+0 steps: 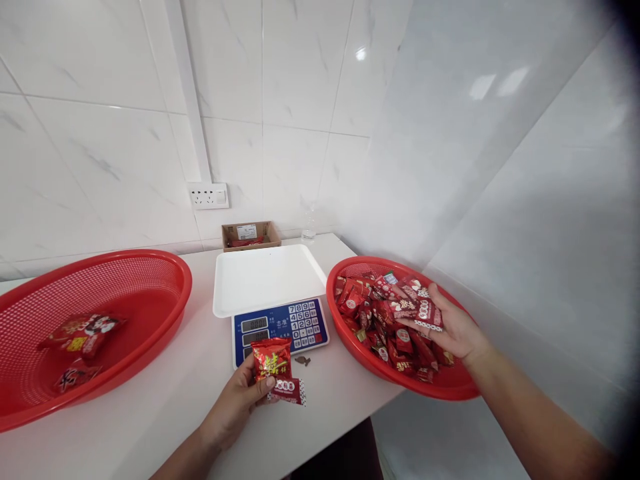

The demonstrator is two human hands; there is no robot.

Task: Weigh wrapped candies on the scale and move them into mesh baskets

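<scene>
My left hand point(239, 395) is closed on two small wrapped snacks: a shiny red snack packet point(273, 357) with yellow print, and a dark red one point(294, 392) with dotted ends below it. It is in front of the blue keypad of a weighing scale point(280, 327). Over the right-hand red basket point(360, 357), my right hand point(455, 330) holds red snack packets point(417, 312), with its fingers partly hidden beneath them. Many more red packets point(373, 317) fill that basket.
The scale's white tray point(267, 277) sits behind its keypad. At left stands another red basket point(150, 313) with a few packets point(87, 337). A cardboard box point(273, 235) and a clear plastic bottle point(309, 233) are by the wall. A small brown scrap point(302, 361) lies on the white table point(185, 373).
</scene>
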